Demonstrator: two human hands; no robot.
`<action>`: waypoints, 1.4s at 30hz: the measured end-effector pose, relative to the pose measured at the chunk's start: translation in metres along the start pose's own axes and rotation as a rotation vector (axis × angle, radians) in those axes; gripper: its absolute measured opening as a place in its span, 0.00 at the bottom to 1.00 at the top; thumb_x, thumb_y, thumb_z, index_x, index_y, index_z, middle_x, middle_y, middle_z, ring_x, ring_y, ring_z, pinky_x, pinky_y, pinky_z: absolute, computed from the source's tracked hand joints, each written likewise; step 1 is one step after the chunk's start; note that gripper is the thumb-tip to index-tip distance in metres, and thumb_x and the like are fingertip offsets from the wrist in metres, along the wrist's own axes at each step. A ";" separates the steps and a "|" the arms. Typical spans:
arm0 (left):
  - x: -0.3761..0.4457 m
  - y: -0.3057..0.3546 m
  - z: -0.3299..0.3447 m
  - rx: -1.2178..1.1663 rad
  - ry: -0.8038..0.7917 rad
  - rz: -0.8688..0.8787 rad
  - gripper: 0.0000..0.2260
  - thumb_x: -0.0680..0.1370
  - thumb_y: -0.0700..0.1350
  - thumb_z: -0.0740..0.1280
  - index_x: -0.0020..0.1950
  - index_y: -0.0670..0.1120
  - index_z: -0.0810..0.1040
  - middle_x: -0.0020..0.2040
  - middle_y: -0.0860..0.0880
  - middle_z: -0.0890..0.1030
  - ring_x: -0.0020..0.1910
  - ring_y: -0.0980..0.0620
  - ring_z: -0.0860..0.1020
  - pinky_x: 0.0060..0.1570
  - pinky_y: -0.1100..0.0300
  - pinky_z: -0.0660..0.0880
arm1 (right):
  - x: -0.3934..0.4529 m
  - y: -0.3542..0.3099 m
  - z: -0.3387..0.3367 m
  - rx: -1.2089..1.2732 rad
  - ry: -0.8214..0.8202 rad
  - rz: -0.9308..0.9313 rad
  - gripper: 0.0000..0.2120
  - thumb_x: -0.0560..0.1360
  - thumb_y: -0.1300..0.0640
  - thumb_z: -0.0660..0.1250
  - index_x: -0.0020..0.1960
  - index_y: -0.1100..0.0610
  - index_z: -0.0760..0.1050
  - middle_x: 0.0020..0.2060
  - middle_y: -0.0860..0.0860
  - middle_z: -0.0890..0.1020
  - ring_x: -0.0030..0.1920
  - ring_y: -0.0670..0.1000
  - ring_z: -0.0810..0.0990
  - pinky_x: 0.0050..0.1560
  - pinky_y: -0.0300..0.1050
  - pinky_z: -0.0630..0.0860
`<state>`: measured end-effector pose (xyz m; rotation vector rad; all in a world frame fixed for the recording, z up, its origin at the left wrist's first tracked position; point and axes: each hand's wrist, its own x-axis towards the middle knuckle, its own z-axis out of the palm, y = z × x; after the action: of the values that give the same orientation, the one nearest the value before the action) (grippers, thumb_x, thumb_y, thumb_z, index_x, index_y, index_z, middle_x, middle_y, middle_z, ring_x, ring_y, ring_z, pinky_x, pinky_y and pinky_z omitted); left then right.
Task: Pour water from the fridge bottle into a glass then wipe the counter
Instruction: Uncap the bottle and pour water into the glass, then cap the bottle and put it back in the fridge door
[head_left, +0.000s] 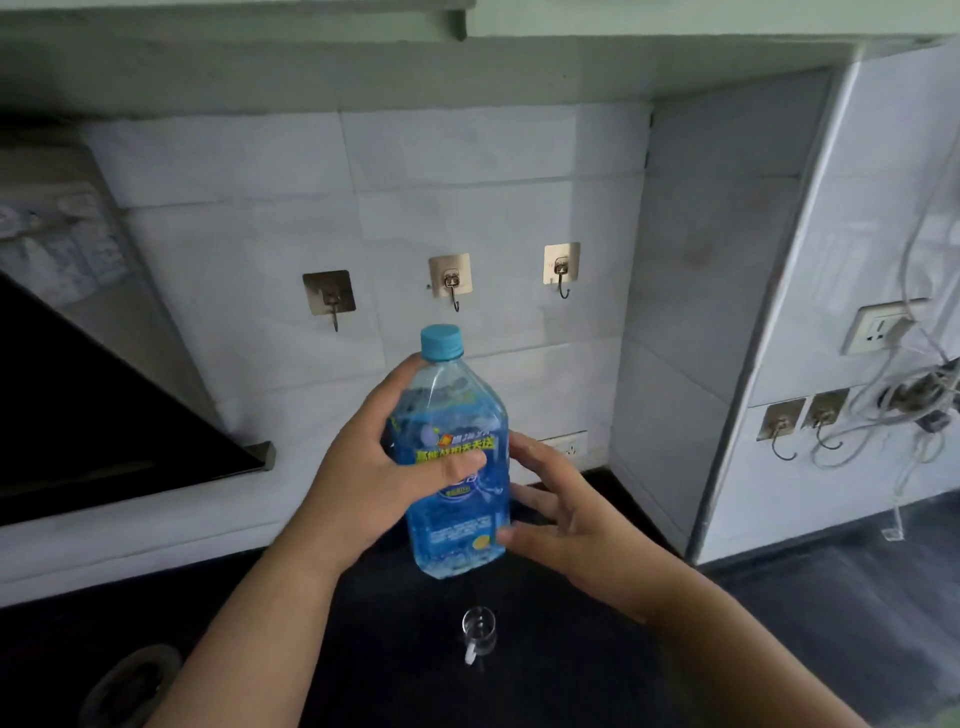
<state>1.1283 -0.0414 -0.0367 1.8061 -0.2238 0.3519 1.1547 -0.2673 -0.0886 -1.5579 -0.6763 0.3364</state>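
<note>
Cap (441, 342) still on, so uncapping comes first: steady the bottle (451, 467) upright, twist off the cap, then tip slowly over the small glass (479, 636) below on the dark counter (571, 649), aiming carefully at that narrow mouth. Left hand (374, 462) wrapped round the bottle's upper body, thumb across the label, holding it up above the counter. Right hand (566, 514) loosely spread, fingertips touching the bottle's lower right side, gripping nothing firmly.
</note>
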 end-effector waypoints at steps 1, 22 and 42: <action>0.005 0.003 0.001 -0.019 -0.005 0.012 0.42 0.65 0.43 0.84 0.75 0.61 0.72 0.65 0.50 0.83 0.64 0.47 0.83 0.61 0.39 0.81 | 0.001 -0.001 0.000 0.011 -0.021 -0.020 0.40 0.78 0.64 0.73 0.74 0.28 0.62 0.74 0.32 0.68 0.73 0.43 0.72 0.67 0.52 0.78; 0.015 0.021 0.113 0.185 0.170 -0.056 0.43 0.70 0.48 0.83 0.79 0.63 0.66 0.68 0.55 0.81 0.65 0.52 0.82 0.63 0.44 0.80 | -0.009 0.037 -0.105 0.073 -0.100 -0.051 0.46 0.74 0.70 0.75 0.80 0.38 0.60 0.73 0.37 0.73 0.70 0.45 0.77 0.59 0.48 0.82; -0.182 0.032 0.124 0.396 0.846 -0.387 0.46 0.69 0.48 0.83 0.82 0.57 0.63 0.70 0.57 0.79 0.67 0.56 0.80 0.64 0.48 0.80 | -0.029 0.079 0.009 0.183 -0.796 0.045 0.46 0.73 0.72 0.75 0.80 0.41 0.61 0.72 0.44 0.75 0.71 0.48 0.76 0.62 0.55 0.81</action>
<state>0.9625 -0.1751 -0.1004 1.8636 0.8228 0.8808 1.1442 -0.2761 -0.1721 -1.2384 -1.1795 1.0504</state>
